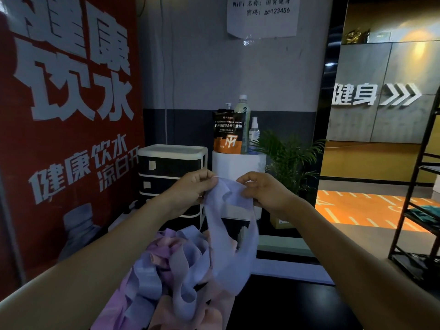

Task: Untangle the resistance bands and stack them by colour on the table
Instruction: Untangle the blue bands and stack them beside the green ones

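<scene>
Dark and flat, the table [297, 303] sits at the very bottom, closest to the person. On its left part lies a messy pile of bands [166, 270], all twisted up together. Some bands are light blue, some are purple and some are pink. The colours are mixed, and no neat stacks show on the table.

Just above the pile, two bare arms reach forward. Both hands hold up one blue band [232, 234]. The left hand [190, 186] is almost closed, with its fingertips pinching the top edge of the band. The right hand [264, 189] is curled too, and its fingers and thumb pinch the same edge right beside the left hand. The band hangs down from the hands in a long loop. Its bottom end touches the pile, but I cannot tell if it is caught in the other bands.

Behind the hands is a black and white drawer box [171, 167]. Next to it stands a white stand [240, 167]. On top of the stand are a dark bag of powder [228, 132], a small spray bottle [254, 134] and a tall bottle [242, 106]. A green plant [290, 160] is just to the right.

A big red poster [66, 115] with white words fills the left side. Far back hangs a white paper note [262, 15] on the grey wall. On the right edge is a black metal shelf [419, 210].
</scene>
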